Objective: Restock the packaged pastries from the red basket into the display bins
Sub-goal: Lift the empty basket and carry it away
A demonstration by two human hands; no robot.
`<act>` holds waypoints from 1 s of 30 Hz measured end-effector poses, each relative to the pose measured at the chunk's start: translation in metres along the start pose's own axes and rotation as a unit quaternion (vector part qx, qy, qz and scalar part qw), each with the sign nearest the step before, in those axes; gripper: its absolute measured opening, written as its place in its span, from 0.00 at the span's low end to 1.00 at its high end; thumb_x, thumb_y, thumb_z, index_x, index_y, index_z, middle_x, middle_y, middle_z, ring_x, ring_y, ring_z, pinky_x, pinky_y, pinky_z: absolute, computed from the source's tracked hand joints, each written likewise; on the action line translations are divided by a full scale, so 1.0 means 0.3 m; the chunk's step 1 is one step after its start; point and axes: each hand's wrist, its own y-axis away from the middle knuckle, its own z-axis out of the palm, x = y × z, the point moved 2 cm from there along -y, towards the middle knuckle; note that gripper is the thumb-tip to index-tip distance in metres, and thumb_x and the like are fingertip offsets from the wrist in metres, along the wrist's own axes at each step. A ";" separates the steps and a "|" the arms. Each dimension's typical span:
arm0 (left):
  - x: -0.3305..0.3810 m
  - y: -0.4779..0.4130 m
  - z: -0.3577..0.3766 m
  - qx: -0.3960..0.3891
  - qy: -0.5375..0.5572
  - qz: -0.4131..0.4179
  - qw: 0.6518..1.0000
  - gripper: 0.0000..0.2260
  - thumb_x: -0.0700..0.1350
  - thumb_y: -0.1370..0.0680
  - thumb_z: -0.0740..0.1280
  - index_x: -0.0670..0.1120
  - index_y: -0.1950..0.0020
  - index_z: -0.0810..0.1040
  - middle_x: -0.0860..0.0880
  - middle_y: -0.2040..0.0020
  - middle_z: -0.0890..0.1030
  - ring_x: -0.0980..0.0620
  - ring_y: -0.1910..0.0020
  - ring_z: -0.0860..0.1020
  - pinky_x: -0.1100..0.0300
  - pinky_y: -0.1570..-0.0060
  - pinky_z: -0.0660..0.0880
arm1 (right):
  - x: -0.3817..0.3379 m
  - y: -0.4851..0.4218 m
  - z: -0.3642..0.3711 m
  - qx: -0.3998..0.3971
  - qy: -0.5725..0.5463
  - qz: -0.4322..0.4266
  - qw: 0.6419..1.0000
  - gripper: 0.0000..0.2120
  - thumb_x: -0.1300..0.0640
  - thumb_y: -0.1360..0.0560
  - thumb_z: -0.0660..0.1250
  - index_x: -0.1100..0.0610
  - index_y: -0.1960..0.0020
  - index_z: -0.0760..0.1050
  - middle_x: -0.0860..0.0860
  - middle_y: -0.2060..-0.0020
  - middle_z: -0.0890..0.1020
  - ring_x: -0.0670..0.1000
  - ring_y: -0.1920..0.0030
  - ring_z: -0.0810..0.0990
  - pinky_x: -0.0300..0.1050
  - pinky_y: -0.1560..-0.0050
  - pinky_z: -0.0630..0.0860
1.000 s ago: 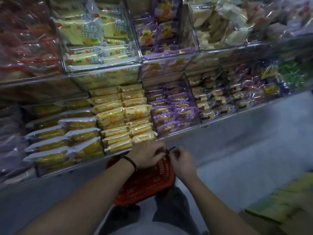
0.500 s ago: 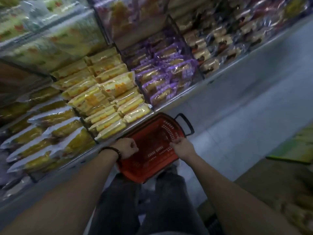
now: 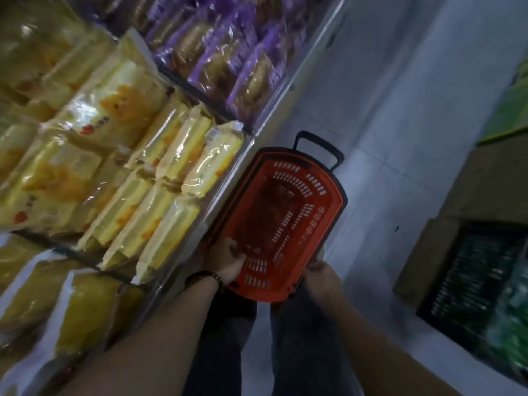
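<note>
The red basket (image 3: 283,212) with a black handle hangs low in front of my legs, and no pastries show inside it. My left hand (image 3: 228,260) grips its near-left rim, fingers curled inside. My right hand (image 3: 321,271) grips the near-right rim from outside. Just left of the basket, the display bin (image 3: 251,138) is packed with yellow packaged pastries (image 3: 211,161). Purple-wrapped pastries (image 3: 251,78) fill the bin beyond it.
The shelf edge (image 3: 308,67) runs diagonally from lower left to upper right. Pale tiled floor (image 3: 400,138) lies to the right of the basket. Cardboard boxes (image 3: 491,178) and a dark crate (image 3: 471,281) stand at the right.
The view has swung down and closer to the shelf. Both hands moved from the basket's handle to its near rim, and the basket now sits lower beside the yellow bin.
</note>
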 end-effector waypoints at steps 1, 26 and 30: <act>-0.011 -0.019 0.023 0.005 -0.003 0.000 1.000 0.17 0.49 0.20 0.70 0.48 0.32 0.76 0.47 0.37 0.81 0.47 0.39 0.79 0.60 0.43 0.72 | 0.027 -0.010 0.038 -0.002 -0.024 0.010 1.000 0.14 0.43 0.19 0.66 0.53 0.45 0.81 0.50 0.49 0.84 0.54 0.49 0.80 0.47 0.45 0.74; -0.127 -0.377 0.273 0.190 -0.012 -0.131 0.973 0.46 0.51 0.28 0.74 0.57 0.17 0.49 0.37 0.23 0.57 0.32 0.24 0.59 0.36 0.28 0.65 | 0.197 -0.435 0.291 0.202 -0.201 0.087 0.954 0.14 0.57 0.15 0.60 0.64 0.33 0.68 0.62 0.42 0.81 0.66 0.41 0.80 0.58 0.40 0.75; -0.052 -0.402 0.269 0.174 -0.061 -0.093 0.978 0.46 0.53 0.27 0.74 0.58 0.17 0.48 0.37 0.22 0.54 0.32 0.23 0.55 0.37 0.26 0.61 | 0.222 -0.429 0.245 0.205 -0.239 0.111 0.943 0.18 0.56 0.14 0.59 0.66 0.29 0.68 0.65 0.38 0.80 0.68 0.37 0.78 0.57 0.40 0.74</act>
